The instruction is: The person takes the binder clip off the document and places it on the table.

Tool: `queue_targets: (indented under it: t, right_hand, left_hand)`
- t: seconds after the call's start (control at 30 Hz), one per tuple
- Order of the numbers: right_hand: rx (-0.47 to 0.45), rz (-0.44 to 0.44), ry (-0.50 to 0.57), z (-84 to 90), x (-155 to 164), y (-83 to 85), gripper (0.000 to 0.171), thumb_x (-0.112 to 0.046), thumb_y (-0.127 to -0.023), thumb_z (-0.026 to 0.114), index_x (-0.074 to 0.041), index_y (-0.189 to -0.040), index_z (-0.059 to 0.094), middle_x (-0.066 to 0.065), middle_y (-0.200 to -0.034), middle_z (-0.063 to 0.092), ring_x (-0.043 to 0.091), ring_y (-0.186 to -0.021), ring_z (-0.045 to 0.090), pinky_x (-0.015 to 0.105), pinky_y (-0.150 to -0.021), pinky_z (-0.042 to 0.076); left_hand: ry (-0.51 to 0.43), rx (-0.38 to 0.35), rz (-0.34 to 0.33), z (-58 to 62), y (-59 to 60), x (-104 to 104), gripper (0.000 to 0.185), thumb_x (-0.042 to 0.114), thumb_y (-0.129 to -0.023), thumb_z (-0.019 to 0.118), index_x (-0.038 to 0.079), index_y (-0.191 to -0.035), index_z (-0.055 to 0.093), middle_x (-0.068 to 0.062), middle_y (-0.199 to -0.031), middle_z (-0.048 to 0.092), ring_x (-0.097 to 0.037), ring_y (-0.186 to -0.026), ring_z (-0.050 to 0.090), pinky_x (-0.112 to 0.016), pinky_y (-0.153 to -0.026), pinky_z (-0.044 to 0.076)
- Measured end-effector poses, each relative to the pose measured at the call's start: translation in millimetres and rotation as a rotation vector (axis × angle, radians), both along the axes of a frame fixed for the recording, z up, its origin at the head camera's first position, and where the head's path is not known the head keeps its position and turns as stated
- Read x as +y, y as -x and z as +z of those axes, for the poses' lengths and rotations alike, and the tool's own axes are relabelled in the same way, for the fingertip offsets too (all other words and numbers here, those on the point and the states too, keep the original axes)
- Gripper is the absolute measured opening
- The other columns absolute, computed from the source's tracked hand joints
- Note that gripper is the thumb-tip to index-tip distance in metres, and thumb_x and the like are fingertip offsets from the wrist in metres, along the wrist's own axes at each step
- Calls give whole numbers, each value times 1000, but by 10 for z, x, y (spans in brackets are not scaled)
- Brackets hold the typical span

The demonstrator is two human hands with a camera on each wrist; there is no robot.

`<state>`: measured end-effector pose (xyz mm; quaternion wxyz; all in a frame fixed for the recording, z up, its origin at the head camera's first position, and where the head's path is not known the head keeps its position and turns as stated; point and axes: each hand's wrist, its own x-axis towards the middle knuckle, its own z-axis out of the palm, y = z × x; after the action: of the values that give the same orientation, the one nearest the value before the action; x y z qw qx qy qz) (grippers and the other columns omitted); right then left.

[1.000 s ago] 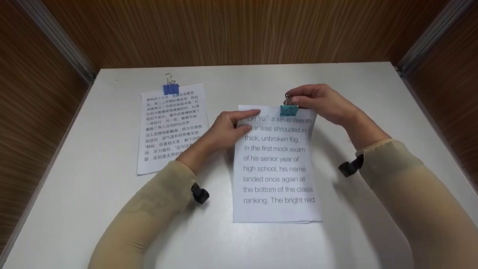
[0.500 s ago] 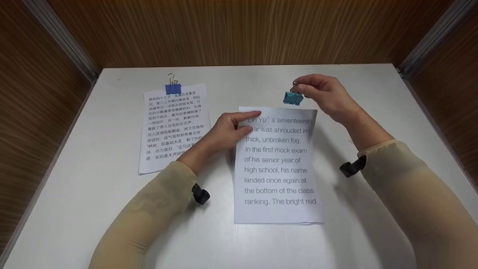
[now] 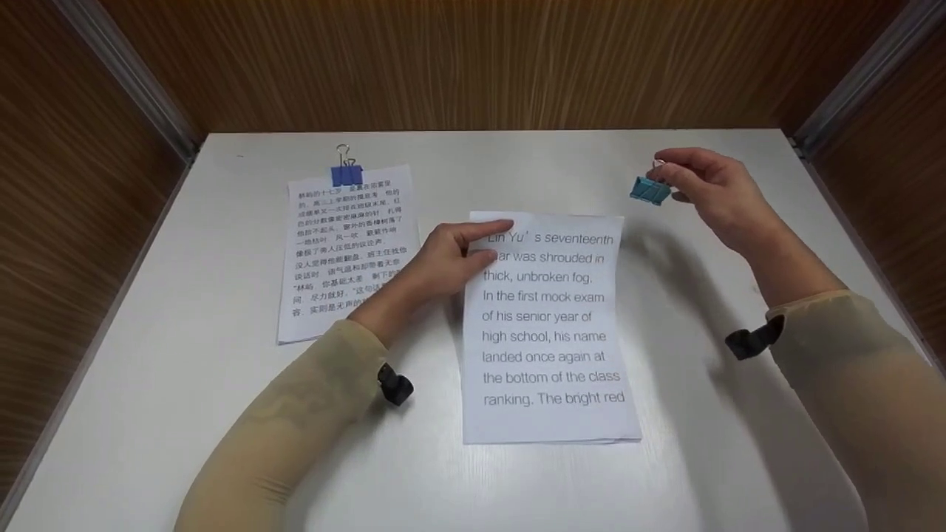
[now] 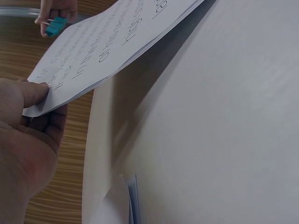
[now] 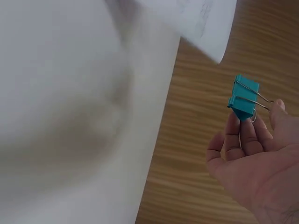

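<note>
My left hand (image 3: 447, 255) pinches the upper left edge of a stack of printed paper sheets (image 3: 550, 332) with English text. In the left wrist view the thumb lies on top of the sheets (image 4: 93, 56) and the fingers are beneath, with that end raised off the table. To the right of the stack's top edge, my right hand (image 3: 717, 188) holds a teal binder clip (image 3: 650, 191) in the air by its wire handles. The right wrist view has the clip (image 5: 245, 95) apart from the paper, with nothing in its mouth.
On the left of the white table (image 3: 185, 369) lies another stack of sheets (image 3: 344, 244) with Chinese text. A blue binder clip (image 3: 346, 175) is fastened at its top edge. A wood-grain wall (image 3: 473, 66) rises behind the table, with panels at both sides.
My right hand has drawn the teal binder clip up off the paper's top edge, then carried it to the right. The left hand keeps its place on the sheets.
</note>
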<state>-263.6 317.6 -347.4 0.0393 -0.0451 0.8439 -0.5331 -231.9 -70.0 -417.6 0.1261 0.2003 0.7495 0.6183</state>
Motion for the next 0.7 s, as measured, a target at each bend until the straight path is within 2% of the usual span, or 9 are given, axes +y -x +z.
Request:
queue_targets:
  t: [0.17,0.37,0.57,0.7]
  right_hand:
    - [-31,-1,-61,-107,284,-29,50,-44,-108,58,-16,-149,60,5,-137,64,16,-121,61,25,-107,51]
    - [-39,-21,-139,-238,528,-60,50,-44,-109,56,-13,-147,60,1,-134,66,12,-117,61,17,-97,51]
    - [-49,-40,-173,-338,713,-97,52,-44,-110,55,-8,-147,59,-5,-130,67,8,-114,62,14,-94,50]
    - [-72,-65,-181,-395,817,-112,50,-46,-109,56,-7,-140,63,-10,-125,68,8,-113,60,15,-94,50]
  left_hand:
    - [-9,-7,-8,-1,3,-25,49,-2,-102,63,15,-147,64,-3,-142,68,-23,-94,79,-33,-84,63]
    - [-32,-21,-26,-3,-12,-56,49,-1,-103,63,16,-149,63,-3,-143,67,-25,-92,80,-33,-77,64]
    - [-28,-1,-25,-6,-16,-73,49,-1,-103,63,16,-149,63,-3,-144,67,-25,-92,79,-33,-77,64]
    - [-26,-5,-19,-7,-15,-81,49,-1,-103,63,17,-149,63,-4,-139,70,-25,-91,80,-33,-75,64]
